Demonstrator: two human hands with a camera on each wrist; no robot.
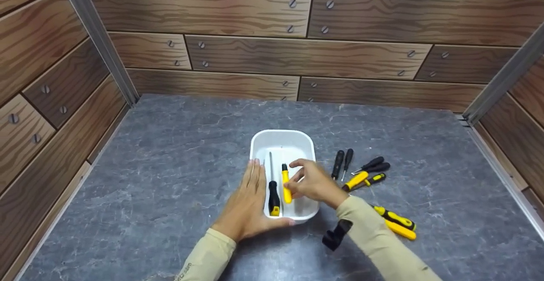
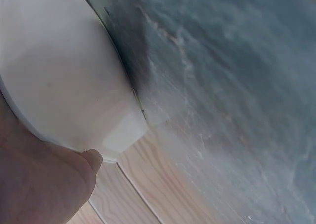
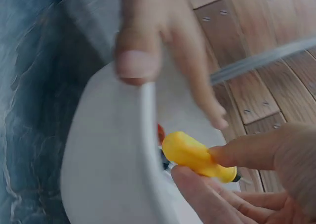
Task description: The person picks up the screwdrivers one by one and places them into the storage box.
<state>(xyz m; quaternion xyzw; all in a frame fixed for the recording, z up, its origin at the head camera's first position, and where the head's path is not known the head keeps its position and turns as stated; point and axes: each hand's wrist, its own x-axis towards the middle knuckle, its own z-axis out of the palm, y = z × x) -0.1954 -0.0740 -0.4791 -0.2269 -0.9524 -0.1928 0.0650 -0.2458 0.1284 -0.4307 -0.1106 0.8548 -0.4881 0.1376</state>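
A white plastic bin (image 1: 282, 135) stands on the grey table. My left hand (image 1: 250, 202) rests against it, fingers straight along the left side and thumb along the near rim. Inside the bin lies a screwdriver with a black and yellow handle (image 1: 274, 198), its shaft pointing to the far end. Over the bin, my right hand (image 1: 312, 181) pinches a yellow-handled screwdriver (image 3: 190, 155) between thumb and fingers. A black collar and a thin metal tip show at its end in the right wrist view. In the left wrist view, the bin's outer wall (image 2: 64, 61) fills the upper left.
Right of the bin lie several screwdrivers, some black-handled (image 1: 338, 164), some yellow (image 1: 356, 180). Closer to the right sleeve are a yellow-and-black handle (image 1: 395, 217) and a plain yellow handle (image 1: 400, 230). Wood-patterned walls (image 1: 246, 11) enclose the table at the back and sides.
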